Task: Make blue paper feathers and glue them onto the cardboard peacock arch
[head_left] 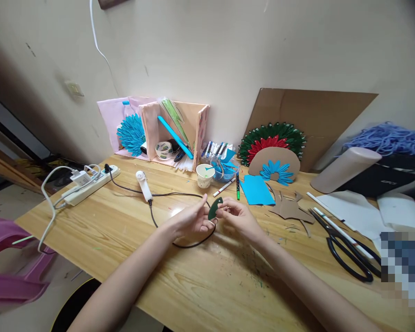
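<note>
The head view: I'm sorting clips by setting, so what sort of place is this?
Likely a handicraft table against a wall, perhaps at home: cardboard scraps and black-handled scissors lie on it, and the right hand holds a small green piece.

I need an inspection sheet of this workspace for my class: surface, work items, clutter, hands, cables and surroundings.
Surface: wooden desk, dark specks near the right forearm.
Job's things: green piece, held up; white tool on the desk.
Clutter: paper cup, blue sheet, cardboard scraps, scissors.
Hands: right hand pinches the green piece; left hand close beside it, contact unclear.
Cables: black cable loops around by the left hand; power strip at left with plugs in.
Surroundings: wall behind, pink stool at left.
</note>
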A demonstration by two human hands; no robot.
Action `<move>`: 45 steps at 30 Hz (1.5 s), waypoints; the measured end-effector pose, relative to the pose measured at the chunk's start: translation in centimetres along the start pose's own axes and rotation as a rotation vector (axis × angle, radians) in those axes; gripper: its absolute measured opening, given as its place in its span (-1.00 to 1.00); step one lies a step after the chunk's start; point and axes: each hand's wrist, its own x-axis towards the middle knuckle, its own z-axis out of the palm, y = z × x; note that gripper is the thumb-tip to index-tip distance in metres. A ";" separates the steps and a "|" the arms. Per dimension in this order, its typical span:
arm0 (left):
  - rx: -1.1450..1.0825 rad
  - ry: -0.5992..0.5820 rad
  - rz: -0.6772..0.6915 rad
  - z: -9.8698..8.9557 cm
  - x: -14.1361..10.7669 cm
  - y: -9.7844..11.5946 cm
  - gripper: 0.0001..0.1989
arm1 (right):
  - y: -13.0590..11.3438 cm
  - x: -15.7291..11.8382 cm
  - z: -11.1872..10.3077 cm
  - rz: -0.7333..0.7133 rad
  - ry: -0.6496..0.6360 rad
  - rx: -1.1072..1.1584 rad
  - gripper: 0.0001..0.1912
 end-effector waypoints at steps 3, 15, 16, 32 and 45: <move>0.020 -0.059 -0.013 0.4 -0.5 0.2 -0.66 | -0.1 -0.3 -0.5 -0.037 -0.078 0.014 -0.76; 0.269 0.856 0.704 -3.6 -8.8 -1.2 -0.58 | 1.3 2.4 5.0 0.114 -0.119 -0.120 -0.67; 0.254 0.924 0.741 -4.2 -9.6 -1.6 -0.58 | 1.6 3.3 6.5 0.084 -0.149 -0.176 -0.67; 0.217 1.305 0.900 -12.8 -12.0 -0.4 -0.61 | 3.6 11.6 19.9 -0.106 -0.080 -0.447 -0.88; 0.238 1.234 0.816 -13.0 -10.2 -1.7 -0.65 | 3.9 4.0 13.7 -0.049 -0.184 -0.261 -0.70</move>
